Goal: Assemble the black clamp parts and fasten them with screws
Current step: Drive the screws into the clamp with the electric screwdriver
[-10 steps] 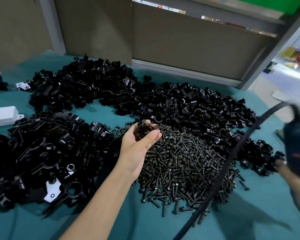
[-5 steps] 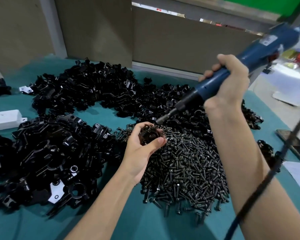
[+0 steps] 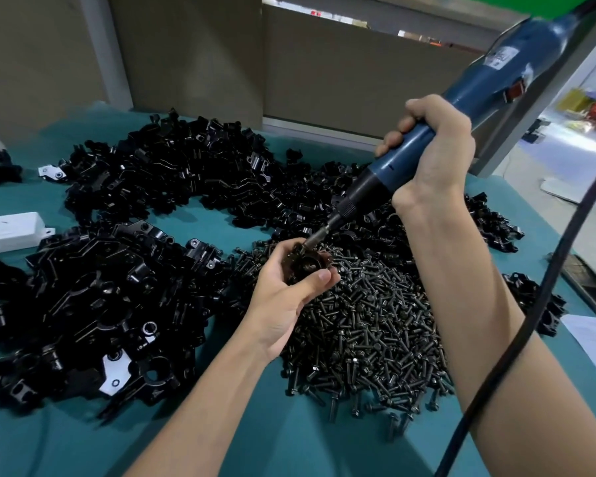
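Observation:
My left hand (image 3: pixel 286 297) grips a black clamp assembly (image 3: pixel 307 265) above the near edge of the screw pile (image 3: pixel 369 325). My right hand (image 3: pixel 434 149) is wrapped round a blue electric screwdriver (image 3: pixel 461 108), which slants down to the left. Its bit tip (image 3: pixel 312 239) touches the top of the held clamp. Whether a screw sits under the bit is hidden by my fingers. Loose black clamp parts lie in a big heap at the left (image 3: pixel 83 304) and in a band across the back (image 3: pixel 193 180).
The green table mat (image 3: pixel 289 438) shows at the front. A white box (image 3: pixel 11 232) lies at the left edge. The screwdriver's black cable (image 3: pixel 516 342) hangs across the right side. A white sheet (image 3: pixel 592 342) lies at the right edge. Panels stand behind the table.
My right hand swung in from the right edge with the screwdriver, then lowered its bit onto the clamp. My left hand kept holding the clamp in the same spot.

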